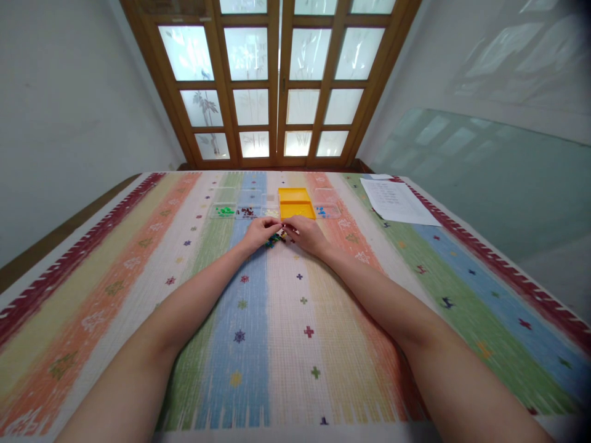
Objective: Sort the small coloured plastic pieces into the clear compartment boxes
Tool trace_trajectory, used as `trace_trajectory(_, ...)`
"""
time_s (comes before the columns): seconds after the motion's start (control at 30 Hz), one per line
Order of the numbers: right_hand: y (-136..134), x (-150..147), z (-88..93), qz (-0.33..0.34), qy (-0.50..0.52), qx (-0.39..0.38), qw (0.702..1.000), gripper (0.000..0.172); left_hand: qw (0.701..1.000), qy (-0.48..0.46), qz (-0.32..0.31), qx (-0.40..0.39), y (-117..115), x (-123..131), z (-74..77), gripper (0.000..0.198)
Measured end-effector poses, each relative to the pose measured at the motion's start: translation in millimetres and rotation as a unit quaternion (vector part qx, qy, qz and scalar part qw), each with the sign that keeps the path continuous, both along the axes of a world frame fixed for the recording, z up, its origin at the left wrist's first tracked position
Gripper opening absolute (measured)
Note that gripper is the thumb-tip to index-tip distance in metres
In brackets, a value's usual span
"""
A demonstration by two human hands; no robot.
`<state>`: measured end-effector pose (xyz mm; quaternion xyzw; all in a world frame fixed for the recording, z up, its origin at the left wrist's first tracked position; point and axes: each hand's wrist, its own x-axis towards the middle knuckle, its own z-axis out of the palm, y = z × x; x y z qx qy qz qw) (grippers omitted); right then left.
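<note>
My left hand (261, 234) and my right hand (305, 234) meet over the middle of the table, thumbs and fingers pinched together at the tips. Whatever sits between the fingertips is too small to make out. Just under them lies a loose pile of tiny mixed-colour pieces (273, 240), partly hidden by the right fingers. Right behind the hands stands a yellow box (296, 195) with its lid up. Beside it, a row of clear boxes holds small green pieces (225, 211), dark brown pieces (247, 211) and pale pieces to the left, and blue pieces (321, 211) to the right.
A striped, patterned cloth (240, 363) covers the table. Printed paper sheets (397, 202) lie at the back right. Beyond the far edge is a wooden door (277, 86) with frosted panes. A pale glass-like panel (503, 178) stands along the right wall.
</note>
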<state>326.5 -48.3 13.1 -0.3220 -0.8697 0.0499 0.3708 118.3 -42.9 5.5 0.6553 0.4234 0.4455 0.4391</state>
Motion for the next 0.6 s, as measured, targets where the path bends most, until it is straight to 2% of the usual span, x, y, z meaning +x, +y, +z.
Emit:
trace_trajectory(0.17, 2.0, 1.9, -2.3, -0.021, 0.001, -0.028, 0.999, 0.02, 0.999, 0.018, 0.021, 0.026, 4.0, -4.8, -2.6, 0.024)
trace_trajectory(0.3, 9.3, 9.1, -5.2, -0.068, -0.029, -0.078, 0.994, 0.019, 0.99, 0.075, 0.107, 0.047, 14.4, -21.4, -2.9, 0.023)
trace_trajectory(0.43, 16.8, 14.0, -9.9, -0.089, -0.08, -0.113, 0.986, 0.018, 0.954, 0.183, 0.224, 0.075, 23.4, -47.8, 2.3, 0.026)
trace_trajectory(0.6, 19.1, 12.4, -14.2, -0.075, -0.101, -0.109, 0.986, 0.018, 0.904, 0.295, 0.296, 0.091, 24.5, -71.1, 13.1, 0.028)
